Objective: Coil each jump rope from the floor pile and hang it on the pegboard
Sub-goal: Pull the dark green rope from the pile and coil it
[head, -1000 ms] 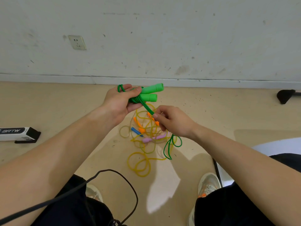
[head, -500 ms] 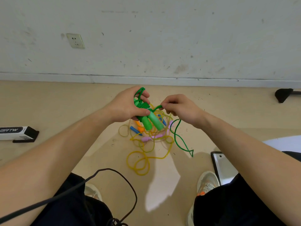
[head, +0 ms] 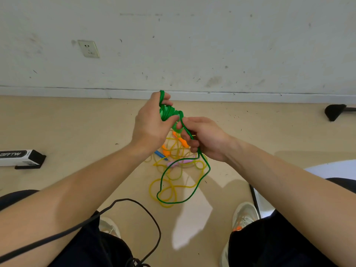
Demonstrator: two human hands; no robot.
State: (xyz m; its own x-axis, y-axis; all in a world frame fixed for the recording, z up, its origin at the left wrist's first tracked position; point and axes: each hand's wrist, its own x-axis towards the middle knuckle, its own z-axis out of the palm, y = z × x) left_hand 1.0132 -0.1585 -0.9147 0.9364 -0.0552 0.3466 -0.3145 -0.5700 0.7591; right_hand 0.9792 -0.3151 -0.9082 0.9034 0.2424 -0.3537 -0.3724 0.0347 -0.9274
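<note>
My left hand [head: 151,124] grips the green jump rope [head: 169,112], its handles and wound cord bunched in the fist, with a loop sticking up over the fingers. My right hand [head: 204,139] holds the free green cord just right of the bundle; the cord runs through its fingers and hangs down in a long loop [head: 200,182] above the floor. Below both hands lies the floor pile [head: 173,170] of tangled yellow cord with orange, blue and pink handles. No pegboard is in view.
A white wall with a socket [head: 89,48] stands close ahead. A black-and-white box [head: 20,158] lies on the floor at left, a black foot of some stand [head: 335,111] at right. A black cable [head: 134,212] loops over my lap; my shoes [head: 244,216] flank the pile.
The left hand has turned the green bundle upright and lifted it. The right hand has come in close beside it, and the hanging green loop has swung left and lengthened.
</note>
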